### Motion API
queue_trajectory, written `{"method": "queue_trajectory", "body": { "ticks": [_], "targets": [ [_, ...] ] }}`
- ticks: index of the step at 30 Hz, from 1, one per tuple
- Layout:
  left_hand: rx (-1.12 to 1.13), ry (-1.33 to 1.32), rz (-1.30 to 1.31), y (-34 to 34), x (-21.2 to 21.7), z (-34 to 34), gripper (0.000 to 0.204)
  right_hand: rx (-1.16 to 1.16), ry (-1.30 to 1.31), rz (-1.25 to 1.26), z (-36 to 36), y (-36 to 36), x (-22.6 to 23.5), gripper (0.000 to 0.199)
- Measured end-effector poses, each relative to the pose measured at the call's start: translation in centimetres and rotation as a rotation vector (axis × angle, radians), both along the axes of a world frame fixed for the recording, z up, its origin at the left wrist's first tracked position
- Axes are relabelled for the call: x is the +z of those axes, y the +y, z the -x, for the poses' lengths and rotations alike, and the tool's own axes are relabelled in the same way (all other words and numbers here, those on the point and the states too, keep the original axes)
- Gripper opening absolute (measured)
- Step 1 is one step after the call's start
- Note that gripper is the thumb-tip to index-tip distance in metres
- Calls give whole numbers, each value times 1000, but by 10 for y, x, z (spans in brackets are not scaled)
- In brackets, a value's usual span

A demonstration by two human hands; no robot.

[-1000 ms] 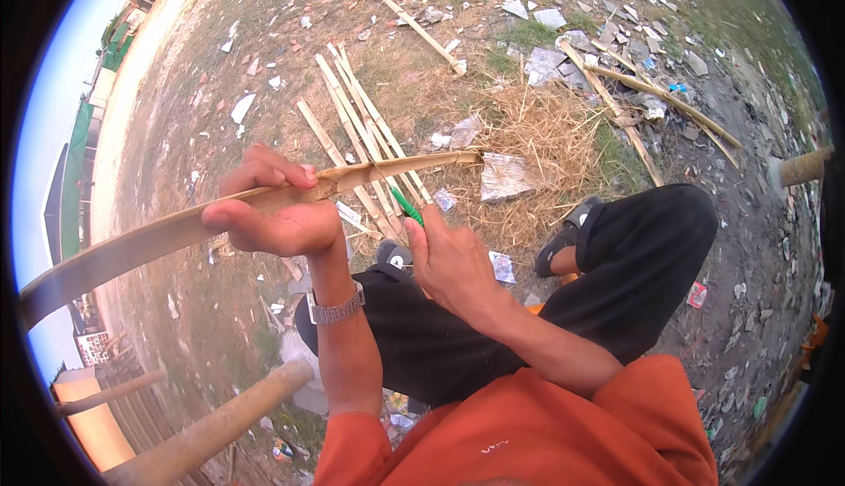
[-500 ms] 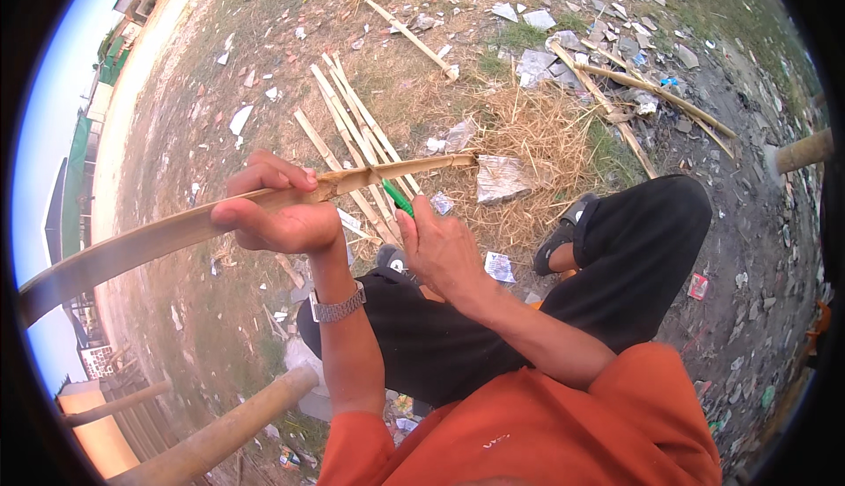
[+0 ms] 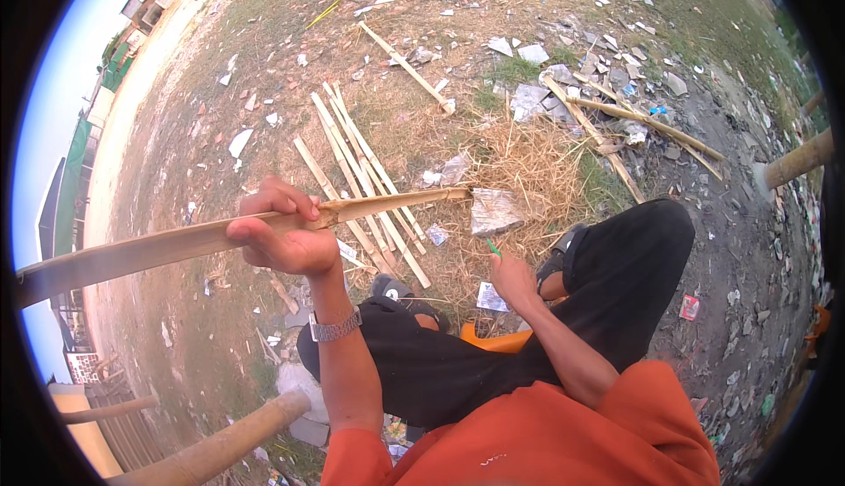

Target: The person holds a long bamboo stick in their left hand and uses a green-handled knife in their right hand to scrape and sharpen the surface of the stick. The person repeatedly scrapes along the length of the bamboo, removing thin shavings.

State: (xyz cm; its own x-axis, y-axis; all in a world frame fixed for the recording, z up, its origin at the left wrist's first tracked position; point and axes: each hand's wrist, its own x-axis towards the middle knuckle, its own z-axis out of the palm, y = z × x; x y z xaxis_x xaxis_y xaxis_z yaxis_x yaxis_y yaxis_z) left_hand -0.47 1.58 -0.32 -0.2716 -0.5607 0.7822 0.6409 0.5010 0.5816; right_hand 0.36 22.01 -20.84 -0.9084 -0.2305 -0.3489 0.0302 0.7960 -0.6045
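My left hand [image 3: 290,241] is closed around a long split bamboo strip [image 3: 167,251], palm up, with the thumb below it and the fingers curled over the top. The strip runs from the left rim to the middle, where its thinner tip overlaps the edge of a flat brownish block [image 3: 497,210]; I cannot tell whether they touch. Near my right knee, my right hand [image 3: 515,280] is wrapped round a small green-handled tool [image 3: 493,246]. Only a bit of green shows above the fingers, and any blade is hidden. The right hand is apart from the strip.
Several pale bamboo strips [image 3: 356,169] lie on the ground ahead. A heap of straw [image 3: 537,160] is beyond the block, with more bamboo pieces [image 3: 651,116] among broken tiles at the far right. Thick poles [image 3: 220,438] stand at the lower left and right. An orange seat [image 3: 495,338] shows beneath me.
My right hand, with the green-handled tool, has moved away from the strip, to the right and nearer my knee. The left hand still holds the strip, which sits slightly lower in view.
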Motion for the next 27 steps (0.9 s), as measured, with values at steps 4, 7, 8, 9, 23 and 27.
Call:
{"method": "queue_trajectory", "body": {
  "ticks": [4,7,8,9,23,27],
  "targets": [
    [-197,-44,100,1,-4,2,61,0,108,355,-12,6,12,37],
    [-350,-44,90,-1,-5,3,65,41,28,691,-6,-10,66,38],
    [-407,-27,72,-1,-5,3,67,66,-16,830,-2,-14,86,38],
    [-416,-47,88,-1,-5,3,68,83,-77,815,-1,-17,104,39],
    [-455,-2,107,0,-8,-12,74,-20,5,342,-14,-38,102,51],
    [-489,-21,156,1,-10,-7,74,163,24,655,-24,-42,117,51]
  ]
}}
